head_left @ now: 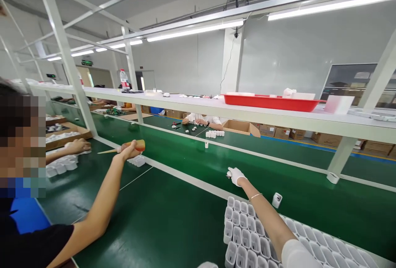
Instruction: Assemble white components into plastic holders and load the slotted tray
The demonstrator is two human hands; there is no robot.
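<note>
My right hand (237, 177), in a white glove, reaches out over the green conveyor belt (185, 158). Its fingers are closed on a small white part (229, 174) with a dark or metal bit, too small to make out fully. Under that forearm stand rows of open white plastic housings (237, 218), upright and packed close together. A single white housing (277, 200) sits on the belt to the right of my arm. At the bottom edge shows a bit of white glove, seemingly my left hand (208, 265); its fingers are out of view.
On the left a co-worker's hand (128, 150) holds an amber bottle (140, 145) with a long nozzle. Another white housing (206, 145) stands farther along the belt. A shelf (185, 100) spans above, bearing a red tray (269, 103). Across the belt sits another person (202, 120).
</note>
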